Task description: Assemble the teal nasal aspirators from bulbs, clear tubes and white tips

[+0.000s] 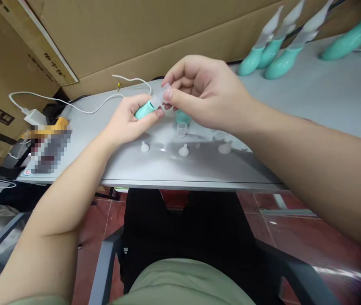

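Note:
My left hand (128, 120) grips a small teal device body (145, 109) above the grey table (310, 97). My right hand (203, 91) pinches a clear plastic tip (161, 96) at the body's end, thumb and forefinger closed on it. Just beyond and under my right hand stands a small clear cup (181, 129) with another teal piece (183, 116) behind it. Small white cone-shaped parts (183, 150) lie on the table below my hands, one at the left (144, 147) and a flatter one at the right (224, 148).
Several finished teal devices with clear tips (275, 53) stand at the back right. A white charger and cable (36, 115) lie at the left beside a yellow object (56, 125). Cardboard boxes (136, 34) wall the back. The table's front edge (183, 185) is over my lap.

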Demonstrator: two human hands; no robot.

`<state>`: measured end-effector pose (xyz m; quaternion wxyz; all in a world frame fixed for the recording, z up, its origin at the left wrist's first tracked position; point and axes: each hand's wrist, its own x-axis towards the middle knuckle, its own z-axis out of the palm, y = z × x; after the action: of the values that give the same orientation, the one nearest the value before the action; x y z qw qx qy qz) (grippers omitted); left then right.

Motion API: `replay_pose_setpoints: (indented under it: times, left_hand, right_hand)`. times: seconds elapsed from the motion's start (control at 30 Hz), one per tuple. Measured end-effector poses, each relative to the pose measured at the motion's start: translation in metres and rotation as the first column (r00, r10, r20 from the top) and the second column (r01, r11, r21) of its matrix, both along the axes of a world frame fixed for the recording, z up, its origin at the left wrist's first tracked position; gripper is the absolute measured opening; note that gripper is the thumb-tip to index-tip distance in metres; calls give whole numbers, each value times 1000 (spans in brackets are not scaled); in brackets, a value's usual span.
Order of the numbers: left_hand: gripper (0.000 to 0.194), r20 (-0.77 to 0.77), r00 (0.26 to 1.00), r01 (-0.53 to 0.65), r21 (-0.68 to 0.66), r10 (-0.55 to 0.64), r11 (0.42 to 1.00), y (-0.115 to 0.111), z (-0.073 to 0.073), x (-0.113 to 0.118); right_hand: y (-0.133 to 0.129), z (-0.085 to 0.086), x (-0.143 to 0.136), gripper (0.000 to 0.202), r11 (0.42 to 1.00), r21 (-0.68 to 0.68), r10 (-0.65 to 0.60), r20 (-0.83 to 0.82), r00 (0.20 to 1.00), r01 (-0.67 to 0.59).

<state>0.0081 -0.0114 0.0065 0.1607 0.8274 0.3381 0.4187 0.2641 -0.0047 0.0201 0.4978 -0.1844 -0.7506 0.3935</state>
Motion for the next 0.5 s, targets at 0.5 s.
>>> replay_pose_setpoints:
  times: [0.5]
  left_hand:
    - [47, -125, 991, -63, -41, 57, 997, -5, 4, 1]
  right_hand:
    - [-12, 7, 8, 18, 992, 80, -114, 223, 968, 99]
